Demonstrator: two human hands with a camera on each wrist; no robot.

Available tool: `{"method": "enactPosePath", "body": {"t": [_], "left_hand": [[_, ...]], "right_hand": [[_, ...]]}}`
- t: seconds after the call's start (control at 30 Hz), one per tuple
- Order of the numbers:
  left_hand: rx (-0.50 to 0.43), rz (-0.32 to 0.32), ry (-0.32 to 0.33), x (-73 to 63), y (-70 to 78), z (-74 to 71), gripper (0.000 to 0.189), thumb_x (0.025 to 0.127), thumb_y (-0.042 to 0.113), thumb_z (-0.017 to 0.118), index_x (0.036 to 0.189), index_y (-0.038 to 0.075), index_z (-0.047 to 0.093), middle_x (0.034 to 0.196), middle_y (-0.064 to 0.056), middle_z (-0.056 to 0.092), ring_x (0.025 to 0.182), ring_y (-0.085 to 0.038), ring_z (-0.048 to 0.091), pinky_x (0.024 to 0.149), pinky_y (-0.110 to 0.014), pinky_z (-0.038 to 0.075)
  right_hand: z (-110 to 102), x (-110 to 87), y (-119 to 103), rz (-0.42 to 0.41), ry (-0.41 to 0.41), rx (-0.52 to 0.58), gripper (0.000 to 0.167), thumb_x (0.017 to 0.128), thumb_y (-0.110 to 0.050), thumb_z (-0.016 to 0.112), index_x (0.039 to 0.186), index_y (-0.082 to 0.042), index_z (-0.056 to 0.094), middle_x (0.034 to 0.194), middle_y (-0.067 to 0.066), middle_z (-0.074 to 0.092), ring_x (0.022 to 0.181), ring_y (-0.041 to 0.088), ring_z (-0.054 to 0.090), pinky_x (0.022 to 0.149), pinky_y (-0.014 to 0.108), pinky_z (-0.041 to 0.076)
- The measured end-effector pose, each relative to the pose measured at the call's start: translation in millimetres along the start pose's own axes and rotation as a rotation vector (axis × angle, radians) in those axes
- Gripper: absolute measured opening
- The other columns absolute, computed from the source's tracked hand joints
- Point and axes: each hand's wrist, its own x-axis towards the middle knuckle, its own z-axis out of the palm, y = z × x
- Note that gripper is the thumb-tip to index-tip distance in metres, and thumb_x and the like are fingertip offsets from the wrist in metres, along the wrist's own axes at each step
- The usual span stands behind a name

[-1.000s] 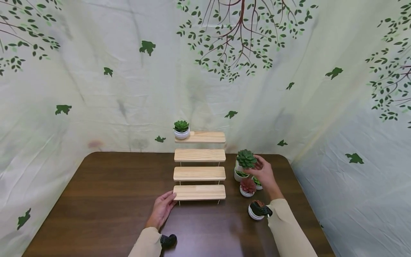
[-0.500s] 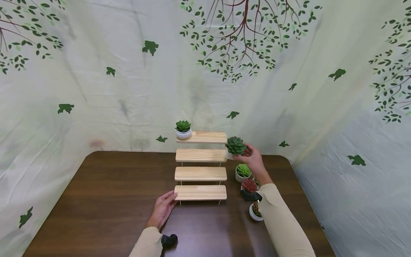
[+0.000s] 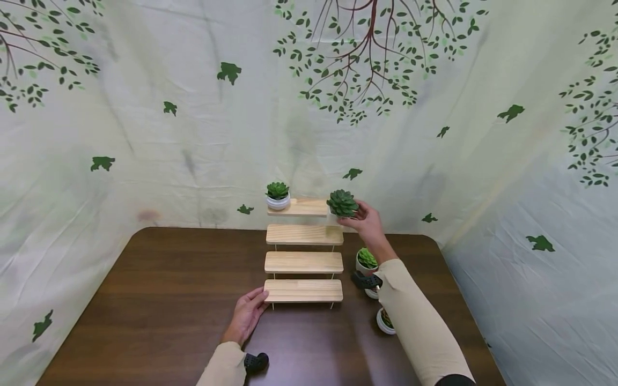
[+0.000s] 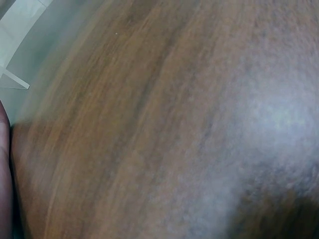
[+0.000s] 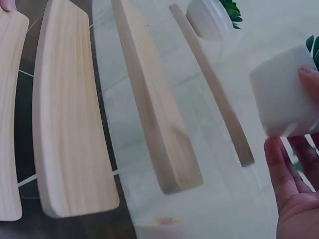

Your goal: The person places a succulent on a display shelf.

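Observation:
A wooden tiered stand (image 3: 304, 262) with narrow pale shelves stands on the table. My left hand (image 3: 246, 316) pinches the left end of its lowest shelf; in the right wrist view a fingertip shows there. My right hand (image 3: 368, 224) holds a dark green potted succulent (image 3: 341, 203) by its white pot (image 5: 284, 94), between thumb and fingers. In the right wrist view this pot is in the air, apart from the top shelf (image 5: 214, 84); the head view shows it at that shelf's right end. A smaller green potted succulent (image 3: 277, 195) sits on the top shelf's left end.
Right of the stand, several small potted succulents stand on the brown table (image 3: 183, 289), partly hidden by my right forearm: a bright green one (image 3: 367, 259) and one nearer the front (image 3: 385, 321). A leaf-printed cloth (image 3: 193, 134) hangs behind the table.
My right hand has lifted the dark green succulent from among the pots and carried it left and away from me to the top shelf's right end. My left hand stays on the lowest shelf.

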Motion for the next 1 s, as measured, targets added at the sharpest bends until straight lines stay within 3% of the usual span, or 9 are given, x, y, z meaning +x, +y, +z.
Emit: {"method": "enactPosePath", "body": {"t": [0.1, 0.2, 0.23, 0.37, 0.6, 0.8, 1.0], "left_hand": [[-0.013, 0.016, -0.035, -1.0, -0.8, -1.2, 0.02, 0.088, 0.011, 0.07, 0.104, -0.002, 0.069, 0.1, -0.004, 0.067, 0.089, -0.011, 0.064, 0.077, -0.023, 0.053], [0.022, -0.019, 0.026, -0.6, -1.1, -0.9, 0.025, 0.087, 0.009, 0.071, 0.107, -0.005, 0.066, 0.1, -0.005, 0.066, 0.089, -0.012, 0.065, 0.078, -0.024, 0.053], [0.053, -0.044, 0.072, -0.3, -0.4, 0.4, 0.025, 0.086, 0.009, 0.071, 0.107, -0.005, 0.066, 0.099, -0.004, 0.066, 0.088, -0.012, 0.064, 0.078, -0.025, 0.053], [0.059, -0.096, 0.147, 0.5, 1.9, 3.6, 0.018, 0.09, -0.001, 0.064, 0.106, -0.007, 0.065, 0.099, -0.007, 0.066, 0.088, -0.014, 0.065, 0.079, -0.026, 0.054], [0.059, -0.102, 0.145, 1.1, 4.9, 4.4, 0.018, 0.093, -0.004, 0.058, 0.11, -0.01, 0.062, 0.098, -0.005, 0.066, 0.088, -0.012, 0.065, 0.079, -0.025, 0.054], [0.075, -0.113, 0.173, 3.7, 4.4, 3.3, 0.028, 0.091, -0.003, 0.06, 0.116, -0.016, 0.057, 0.1, -0.008, 0.066, 0.089, -0.014, 0.065, 0.081, -0.027, 0.054], [0.071, -0.128, 0.175, 1.6, 5.0, 4.8, 0.026, 0.092, -0.004, 0.059, 0.115, -0.015, 0.058, 0.099, -0.007, 0.066, 0.088, -0.014, 0.065, 0.08, -0.026, 0.054]], "right_hand": [[6.8, 6.8, -1.9, -0.035, -0.017, -0.01, 0.061, 0.079, 0.0, 0.076, 0.134, -0.003, 0.051, 0.13, 0.016, 0.056, 0.118, 0.027, 0.055, 0.098, 0.04, 0.046], [11.5, 13.9, -2.3, -0.055, -0.041, -0.029, 0.06, 0.079, -0.003, 0.077, 0.133, -0.004, 0.052, 0.128, 0.015, 0.056, 0.116, 0.026, 0.056, 0.096, 0.038, 0.048], [12.6, 16.4, -2.5, -0.055, -0.048, -0.039, 0.059, 0.079, -0.004, 0.078, 0.133, -0.005, 0.052, 0.128, 0.014, 0.057, 0.115, 0.026, 0.056, 0.095, 0.038, 0.048], [17.4, 24.6, -5.4, -0.057, -0.078, -0.061, 0.058, 0.081, -0.005, 0.077, 0.133, -0.005, 0.053, 0.126, 0.015, 0.058, 0.114, 0.027, 0.058, 0.092, 0.039, 0.05], [32.9, 38.1, -7.7, -0.052, -0.119, -0.117, 0.06, 0.082, -0.01, 0.077, 0.136, -0.006, 0.051, 0.124, 0.014, 0.059, 0.111, 0.027, 0.06, 0.089, 0.037, 0.052], [46.3, 44.8, -6.6, -0.018, -0.116, -0.125, 0.06, 0.081, -0.011, 0.078, 0.135, -0.007, 0.052, 0.122, 0.013, 0.059, 0.108, 0.026, 0.061, 0.088, 0.037, 0.053], [55.9, 53.9, -6.8, 0.015, -0.109, -0.148, 0.065, 0.08, -0.011, 0.079, 0.138, -0.007, 0.049, 0.123, 0.013, 0.058, 0.109, 0.026, 0.061, 0.088, 0.037, 0.053]]}}
